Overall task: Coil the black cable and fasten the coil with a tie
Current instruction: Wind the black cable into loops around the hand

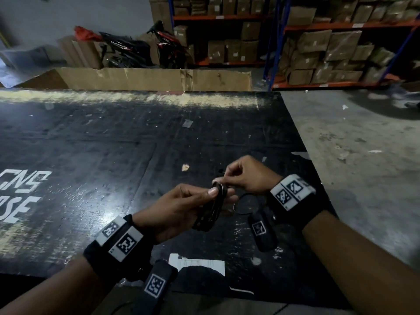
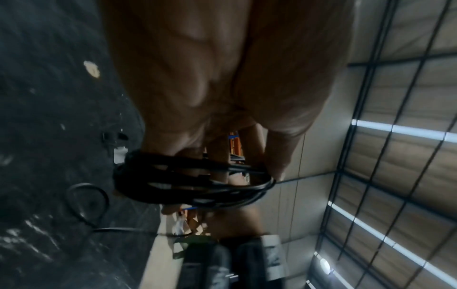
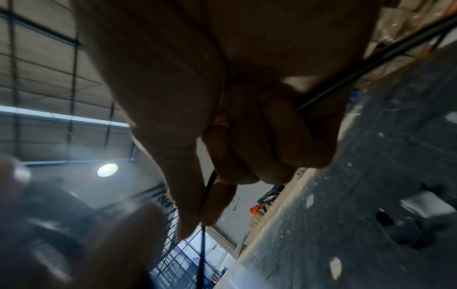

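A coil of thin black cable (image 1: 210, 209) hangs above the black table, gripped by my left hand (image 1: 181, 205) with the thumb on its top. In the left wrist view the coil (image 2: 193, 183) wraps round the fingers. My right hand (image 1: 241, 176) pinches a free strand of the cable (image 3: 206, 193) between thumb and forefinger just above the coil's top. The other fingers curl round the same strand (image 3: 371, 66). A loose loop of cable (image 1: 246, 204) lies on the table below the right hand, also in the left wrist view (image 2: 86, 201). No tie is in sight.
The black table (image 1: 113, 144) is scuffed, with white lettering at left and a white paper scrap (image 1: 197, 264) at the near edge. Its right edge runs diagonally beside bare concrete floor (image 1: 363, 144). A long cardboard box (image 1: 154, 79), a motorbike and stocked shelves stand behind.
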